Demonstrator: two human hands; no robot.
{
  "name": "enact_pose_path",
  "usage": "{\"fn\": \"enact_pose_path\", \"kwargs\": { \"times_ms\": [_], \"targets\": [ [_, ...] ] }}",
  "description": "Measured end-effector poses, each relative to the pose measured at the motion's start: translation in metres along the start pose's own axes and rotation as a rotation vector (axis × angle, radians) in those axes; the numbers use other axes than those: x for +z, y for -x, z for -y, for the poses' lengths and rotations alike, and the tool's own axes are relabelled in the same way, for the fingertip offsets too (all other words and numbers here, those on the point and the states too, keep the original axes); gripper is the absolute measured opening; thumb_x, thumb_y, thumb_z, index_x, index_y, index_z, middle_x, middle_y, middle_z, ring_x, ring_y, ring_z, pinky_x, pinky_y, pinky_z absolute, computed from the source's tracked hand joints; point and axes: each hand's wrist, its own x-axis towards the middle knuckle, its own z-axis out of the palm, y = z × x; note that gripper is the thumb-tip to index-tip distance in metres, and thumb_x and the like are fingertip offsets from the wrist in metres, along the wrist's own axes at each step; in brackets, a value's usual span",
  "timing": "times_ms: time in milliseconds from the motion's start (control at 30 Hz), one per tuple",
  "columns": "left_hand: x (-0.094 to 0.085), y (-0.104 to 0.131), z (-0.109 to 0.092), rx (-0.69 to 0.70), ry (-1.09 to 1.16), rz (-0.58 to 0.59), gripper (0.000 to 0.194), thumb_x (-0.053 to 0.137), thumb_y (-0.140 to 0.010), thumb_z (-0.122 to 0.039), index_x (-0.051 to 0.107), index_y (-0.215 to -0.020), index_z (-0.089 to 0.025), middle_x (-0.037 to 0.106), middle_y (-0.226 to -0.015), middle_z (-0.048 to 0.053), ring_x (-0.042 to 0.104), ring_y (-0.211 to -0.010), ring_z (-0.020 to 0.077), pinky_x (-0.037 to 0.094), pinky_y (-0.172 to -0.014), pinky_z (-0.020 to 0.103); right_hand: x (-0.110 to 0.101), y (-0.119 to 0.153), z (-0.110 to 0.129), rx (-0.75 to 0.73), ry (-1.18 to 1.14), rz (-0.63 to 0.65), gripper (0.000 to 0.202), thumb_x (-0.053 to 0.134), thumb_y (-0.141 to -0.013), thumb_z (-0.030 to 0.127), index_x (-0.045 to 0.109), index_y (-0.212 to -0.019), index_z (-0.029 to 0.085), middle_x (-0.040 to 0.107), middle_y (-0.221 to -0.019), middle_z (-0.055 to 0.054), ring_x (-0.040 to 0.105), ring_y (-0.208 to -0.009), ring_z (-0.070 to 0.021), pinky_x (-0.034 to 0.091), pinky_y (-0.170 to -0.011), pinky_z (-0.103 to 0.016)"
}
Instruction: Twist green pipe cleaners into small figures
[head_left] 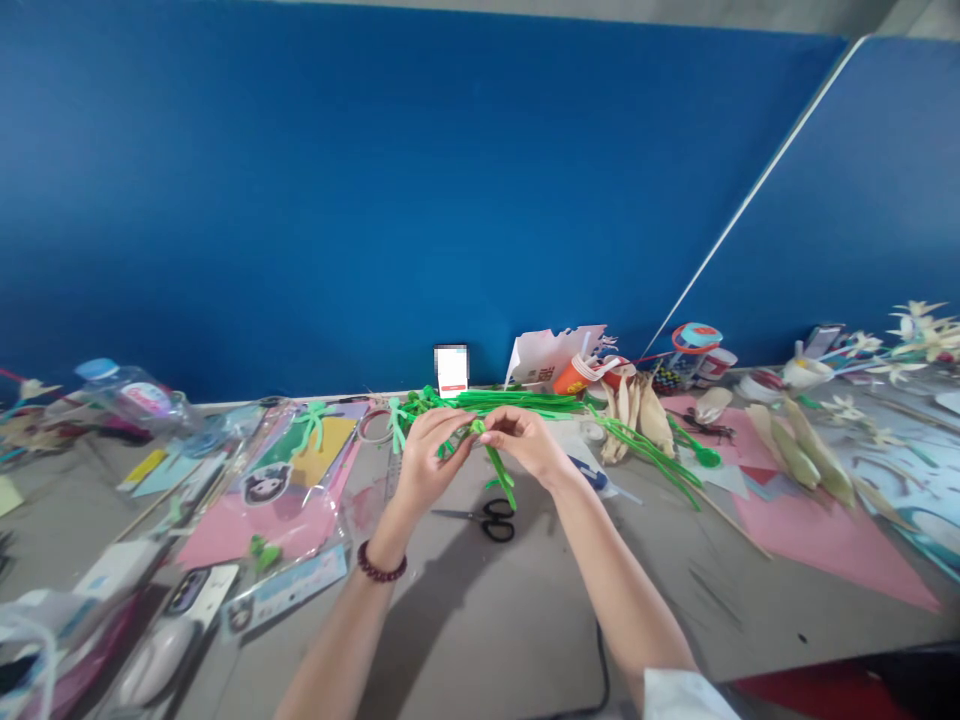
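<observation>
Left hand (431, 455): at mid-frame, fingertips pinching one side of the green fuzzy-stem piece (499, 470); dark beaded bracelet (382, 563) on the wrist.
Right hand (521, 440): just beside it, thumb and fingers grasping the same piece near its top.
Green fuzzy-stem piece: at the centre of the frame, between the hands, its strands hanging down.
Scissors (491, 519): black-handled, on the table (480, 620) below the hands.
Phone (451, 370): upright against the blue partition (375, 200), above the hands.
Green stems (517, 401): bundled behind the hands.
Clear bottle (131, 390): left edge area, blue-capped.
</observation>
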Motion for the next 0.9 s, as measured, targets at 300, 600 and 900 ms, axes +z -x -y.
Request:
{"fn": "enact_pose_path", "kwargs": {
  "times_ms": [300, 600, 900],
  "targets": [
    [0.002, 0.004, -0.004, 0.138, -0.189, -0.113, 0.02, 0.057, -0.082, -0.016, 0.066, -0.1, -0.021, 0.07, -0.087, 0.005, 0.062, -0.084, 0.0187, 0.048, -0.076, 0.034, -0.001, -0.003, -0.002, -0.019, 0.027, 0.106, 0.028, 0.075, -0.065, 0.04, 0.061, -0.071, 0.017, 0.057, -0.07, 0.001, 0.05, -0.065, -0.0111, 0.04, -0.065, -0.025],
    [0.001, 0.003, -0.007, 0.156, -0.189, -0.175, 0.011, 0.058, -0.081, -0.018, 0.067, -0.087, -0.02, 0.071, -0.08, 0.005, 0.063, -0.079, 0.0181, 0.048, -0.073, 0.032, 0.0, 0.001, -0.002, -0.145, 0.188, 0.114, 0.024, 0.069, -0.073, 0.04, 0.061, -0.076, 0.017, 0.056, -0.071, 0.0, 0.049, -0.064, -0.0112, 0.04, -0.062, -0.024],
    [0.0, 0.004, -0.008, 0.143, -0.138, -0.151, 0.008, 0.058, -0.08, -0.017, 0.065, -0.082, -0.02, 0.069, -0.076, 0.004, 0.063, -0.077, 0.0179, 0.049, -0.071, 0.033, 0.002, 0.004, 0.007, -0.23, 0.356, 0.115, 0.025, 0.063, -0.078, 0.043, 0.063, -0.077, 0.018, 0.061, -0.075, -0.003, 0.052, -0.069, -0.0149, 0.042, -0.066, -0.027]
  ]
}}
